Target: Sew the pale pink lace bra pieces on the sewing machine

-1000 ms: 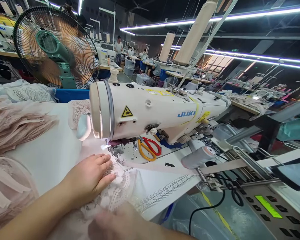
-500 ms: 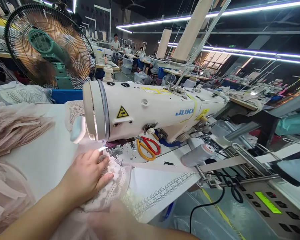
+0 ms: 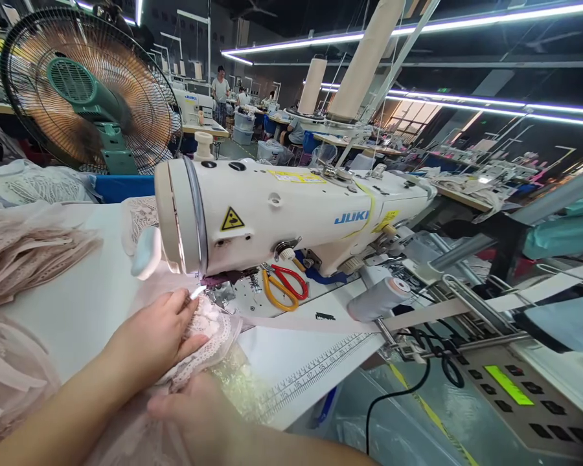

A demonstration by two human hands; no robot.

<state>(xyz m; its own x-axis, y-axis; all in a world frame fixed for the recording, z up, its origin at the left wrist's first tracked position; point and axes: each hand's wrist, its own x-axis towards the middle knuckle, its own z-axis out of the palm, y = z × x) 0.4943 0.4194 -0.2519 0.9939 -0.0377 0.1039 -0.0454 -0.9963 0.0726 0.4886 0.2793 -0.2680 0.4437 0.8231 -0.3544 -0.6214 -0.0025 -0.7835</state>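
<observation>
My left hand (image 3: 158, 333) rests on pale pink lace fabric (image 3: 208, 340) just in front of the needle area of a white JUKI sewing machine (image 3: 291, 213), fingers curled and pinching the lace. My right hand (image 3: 201, 414) lies low in the view, closed on the near edge of the same lace. A narrow pink tape (image 3: 320, 323) runs from the right side toward the presser foot (image 3: 221, 294).
Red-and-yellow scissors (image 3: 284, 285) lie on the machine bed. A grey thread cone (image 3: 379, 299) lies to the right, beside a control panel (image 3: 510, 388). A stack of pink lace (image 3: 24, 252) and a large fan (image 3: 87, 90) stand at left. A printed ruler (image 3: 315, 372) marks the table edge.
My left hand has drawn back slightly and bunched the lace up near the presser foot. My right hand has come up into clearer view, gripping the lace edge.
</observation>
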